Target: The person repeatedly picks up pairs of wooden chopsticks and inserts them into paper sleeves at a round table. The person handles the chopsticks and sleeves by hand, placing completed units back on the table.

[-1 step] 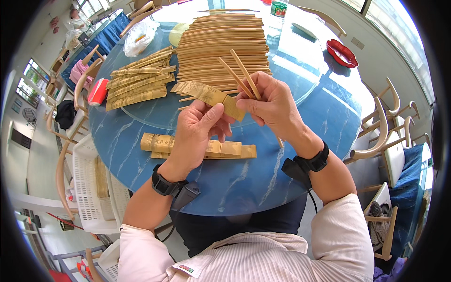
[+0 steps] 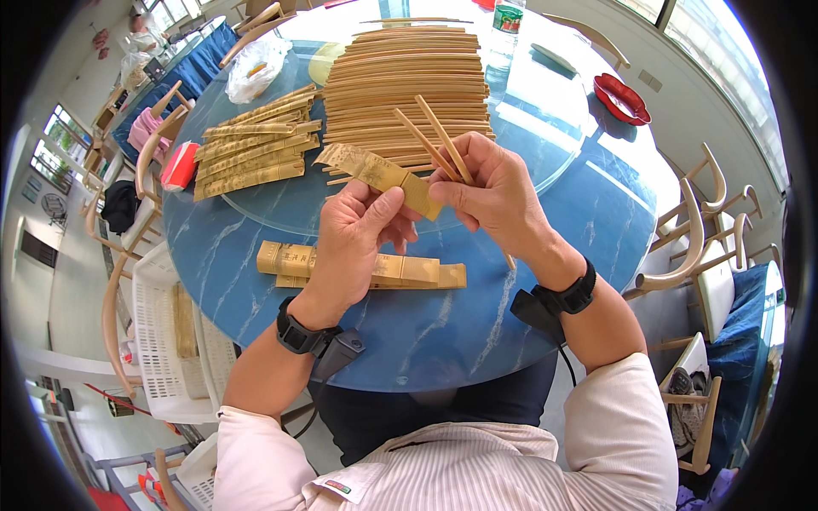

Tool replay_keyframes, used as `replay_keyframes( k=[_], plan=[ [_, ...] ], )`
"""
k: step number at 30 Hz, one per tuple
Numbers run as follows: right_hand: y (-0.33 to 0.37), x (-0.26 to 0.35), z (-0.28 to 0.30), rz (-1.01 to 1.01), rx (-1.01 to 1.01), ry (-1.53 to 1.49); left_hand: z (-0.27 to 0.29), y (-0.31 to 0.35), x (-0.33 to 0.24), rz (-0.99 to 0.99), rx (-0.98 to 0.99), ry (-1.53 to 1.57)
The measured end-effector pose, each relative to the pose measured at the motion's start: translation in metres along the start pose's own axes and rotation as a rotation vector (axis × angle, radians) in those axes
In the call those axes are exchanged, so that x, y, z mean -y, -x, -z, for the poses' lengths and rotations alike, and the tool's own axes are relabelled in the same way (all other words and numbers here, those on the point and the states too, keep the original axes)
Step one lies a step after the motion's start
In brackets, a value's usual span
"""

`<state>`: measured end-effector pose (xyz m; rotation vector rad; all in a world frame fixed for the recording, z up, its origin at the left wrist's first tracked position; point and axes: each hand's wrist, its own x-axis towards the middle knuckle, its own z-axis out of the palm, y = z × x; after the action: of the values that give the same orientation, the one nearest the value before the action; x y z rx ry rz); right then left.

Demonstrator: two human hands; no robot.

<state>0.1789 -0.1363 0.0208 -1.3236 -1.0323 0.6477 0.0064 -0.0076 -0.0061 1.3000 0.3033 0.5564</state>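
Observation:
My left hand (image 2: 356,223) pinches a tan printed paper chopstick sleeve (image 2: 371,170) between thumb and fingers, tilted with its lower right end close to the other hand. A pair of wooden chopsticks (image 2: 437,136) is gripped in my right hand (image 2: 487,183); their upper ends spread apart, and a lower tip shows beneath the palm. Under my left wrist lie several more paper sleeves (image 2: 409,270), flat on the blue table. Beyond both hands a broad pile of loose chopsticks (image 2: 402,81) rests on the glass turntable, with a heap of printed sleeves (image 2: 256,145) to its left.
The round blue marbled table (image 2: 443,341) carries a red packet (image 2: 180,167), a white plastic bag (image 2: 257,66), a water bottle (image 2: 508,17) and a red dish (image 2: 620,100). White crates (image 2: 162,375) stand at the lower left. Wooden chairs (image 2: 682,255) flank the right side.

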Motion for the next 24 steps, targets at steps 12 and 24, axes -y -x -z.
replay_keyframes(
  k=[12, 24],
  plan=[
    [0.005, -0.012, -0.004, 0.484, -0.131, 0.392, 0.023, -0.006, -0.019, -0.465, -0.307, 0.069],
    [0.003, -0.014, -0.004, 0.382, -0.108, 0.345, 0.014, 0.000, -0.013, -0.553, -0.183, 0.094]
  ],
)
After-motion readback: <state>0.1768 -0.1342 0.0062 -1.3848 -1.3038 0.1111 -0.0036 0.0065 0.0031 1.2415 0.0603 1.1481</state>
